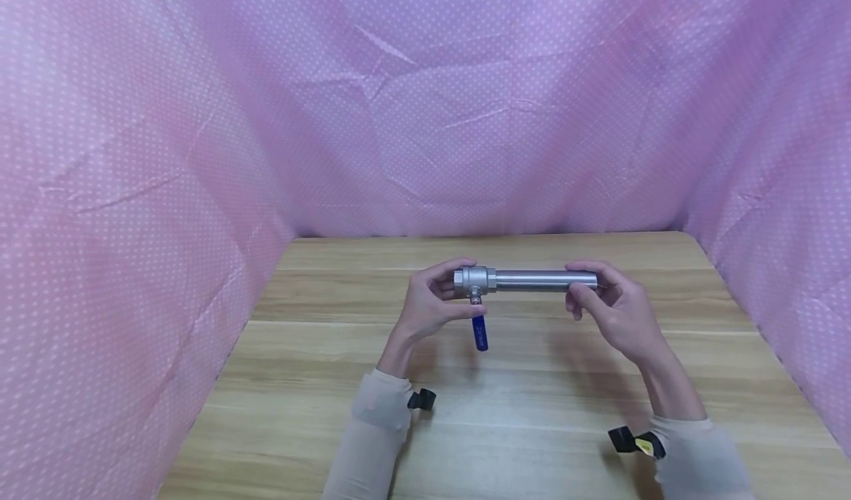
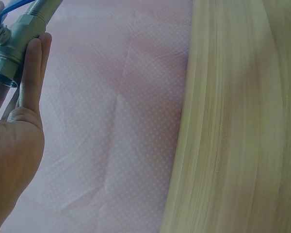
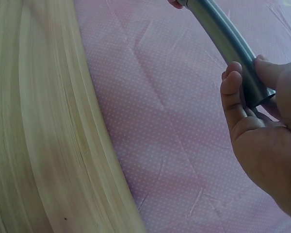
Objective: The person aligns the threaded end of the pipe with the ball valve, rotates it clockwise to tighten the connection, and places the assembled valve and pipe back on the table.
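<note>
A silver ball valve (image 1: 476, 280) with a blue lever handle (image 1: 480, 334) is joined to a straight steel pipe (image 1: 532, 281), and both are held level above the table. My left hand (image 1: 428, 304) grips the valve body, thumb by the lever and fingers behind. The lever points down toward me in the head view. At the pipe's far right end, my right hand (image 1: 621, 312) pinches it between thumb and fingers. In the left wrist view the valve's open end (image 2: 6, 77) faces my palm. The right wrist view shows the pipe's open end (image 3: 262, 99) near my right palm.
A light wood table (image 1: 505, 411) lies under both hands. Pink dotted cloth (image 1: 465, 116) hangs behind it and along both sides. Each sleeved forearm wears a black strap mount, one on the left (image 1: 422, 399) and one on the right (image 1: 631, 441).
</note>
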A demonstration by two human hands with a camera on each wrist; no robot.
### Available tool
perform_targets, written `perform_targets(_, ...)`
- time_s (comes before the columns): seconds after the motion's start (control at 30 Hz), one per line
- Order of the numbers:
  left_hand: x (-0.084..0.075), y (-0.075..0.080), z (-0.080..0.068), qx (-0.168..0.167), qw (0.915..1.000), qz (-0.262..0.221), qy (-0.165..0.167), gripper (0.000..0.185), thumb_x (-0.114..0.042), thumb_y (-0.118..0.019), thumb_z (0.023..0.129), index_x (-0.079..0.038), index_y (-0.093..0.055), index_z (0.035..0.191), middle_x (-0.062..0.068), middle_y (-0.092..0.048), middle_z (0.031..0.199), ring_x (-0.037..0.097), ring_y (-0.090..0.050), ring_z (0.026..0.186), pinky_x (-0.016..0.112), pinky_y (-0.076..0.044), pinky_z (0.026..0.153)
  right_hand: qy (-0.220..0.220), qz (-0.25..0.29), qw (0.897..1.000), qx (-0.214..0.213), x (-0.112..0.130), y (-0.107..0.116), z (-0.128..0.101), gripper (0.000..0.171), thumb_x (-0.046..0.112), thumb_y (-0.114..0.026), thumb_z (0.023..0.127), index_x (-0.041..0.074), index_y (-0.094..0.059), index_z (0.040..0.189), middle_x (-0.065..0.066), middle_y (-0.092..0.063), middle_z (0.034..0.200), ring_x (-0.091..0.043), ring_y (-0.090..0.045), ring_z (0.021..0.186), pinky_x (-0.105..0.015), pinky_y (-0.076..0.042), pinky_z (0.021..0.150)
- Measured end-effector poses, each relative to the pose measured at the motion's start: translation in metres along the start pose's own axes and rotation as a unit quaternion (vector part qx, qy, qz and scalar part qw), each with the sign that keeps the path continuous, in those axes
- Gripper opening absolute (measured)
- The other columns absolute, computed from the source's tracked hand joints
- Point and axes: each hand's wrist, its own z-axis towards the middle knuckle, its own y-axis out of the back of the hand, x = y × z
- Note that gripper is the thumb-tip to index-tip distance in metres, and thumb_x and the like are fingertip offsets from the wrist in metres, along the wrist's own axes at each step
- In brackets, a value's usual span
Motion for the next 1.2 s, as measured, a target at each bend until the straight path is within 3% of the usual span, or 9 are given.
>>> perform_targets(0.1,0.0001,0.0010,0.0002,-0.004,1.0000,0.000,-0.007,0.074,0.008,-0.095,0.077,0.004,-0.068,0.146,0.030,-0.076,0.134,0.013,-0.081,0.110,0.034,-0.070,0.104,0.001,0.000,1.000,0.003,0.0010,-0.0010,0.0000,0.032,-0.011,-0.064,0.108,-0.019,-0.061,0.138,-0.003,-0.077,0.087,-0.012,-0.070,0.070,-0.023,-0.061,0.061)
perform_targets(0.27,0.0007,0.0028,0.0000,-0.011,0.9998,0.003,-0.014,0.073,0.009,-0.094,0.077,0.007,-0.068,0.145,0.030,-0.077,0.134,0.013,-0.081,0.110,0.033,-0.071,0.102,0.013,0.053,0.998,0.019,0.0005,-0.0021,-0.0009,0.042,-0.024,-0.065,0.099,-0.019,-0.059,0.140,-0.003,-0.078,0.102,-0.011,-0.072,0.077,-0.024,-0.062,0.065)
perform_targets(0.37,0.0009,0.0030,0.0001,-0.009,0.9999,0.000,-0.010,0.072,0.009,-0.094,0.077,0.005,-0.069,0.145,0.029,-0.077,0.134,0.012,-0.081,0.110,0.033,-0.070,0.103,0.022,0.068,0.997,0.022,0.0000,-0.0021,-0.0015,0.040,-0.027,-0.063,0.099,-0.021,-0.058,0.138,-0.005,-0.078,0.100,-0.012,-0.072,0.077,-0.025,-0.062,0.064)
perform_targets(0.57,-0.0007,0.0029,0.0002,-0.007,0.9999,-0.009,-0.008,0.071,0.006,-0.095,0.077,0.000,-0.072,0.144,0.030,-0.076,0.134,0.010,-0.081,0.110,0.033,-0.070,0.104,0.014,0.017,1.000,0.012,0.0016,-0.0008,-0.0015,0.033,-0.018,-0.064,0.104,-0.018,-0.061,0.137,-0.004,-0.075,0.086,-0.011,-0.070,0.069,-0.025,-0.060,0.058)
perform_targets(0.7,-0.0015,0.0037,-0.0006,-0.011,0.9999,-0.005,-0.010,0.072,0.007,-0.094,0.077,0.003,-0.070,0.144,0.031,-0.076,0.134,0.010,-0.081,0.111,0.033,-0.070,0.104,0.011,-0.024,1.000,0.015,0.0017,-0.0003,-0.0012,0.032,-0.012,-0.064,0.108,-0.017,-0.061,0.139,-0.003,-0.075,0.084,-0.011,-0.070,0.068,-0.024,-0.060,0.058)
perform_targets(0.97,-0.0019,0.0037,-0.0010,-0.010,0.9998,-0.006,-0.014,0.072,0.008,-0.094,0.076,0.003,-0.070,0.144,0.032,-0.076,0.133,0.009,-0.081,0.110,0.034,-0.070,0.104,0.037,0.034,0.998,0.022,-0.0002,-0.0011,-0.0014,0.042,-0.027,-0.065,0.097,-0.022,-0.059,0.139,-0.004,-0.078,0.094,-0.012,-0.071,0.074,-0.023,-0.061,0.064)
perform_targets(1.2,-0.0001,0.0033,-0.0003,-0.007,0.9998,-0.007,-0.019,0.073,0.010,-0.094,0.076,0.005,-0.070,0.144,0.029,-0.077,0.132,0.011,-0.081,0.109,0.034,-0.070,0.103,0.038,0.007,0.999,0.007,0.0010,-0.0014,-0.0022,0.038,-0.026,-0.066,0.098,-0.019,-0.063,0.135,-0.002,-0.076,0.087,-0.009,-0.069,0.071,-0.021,-0.059,0.060)
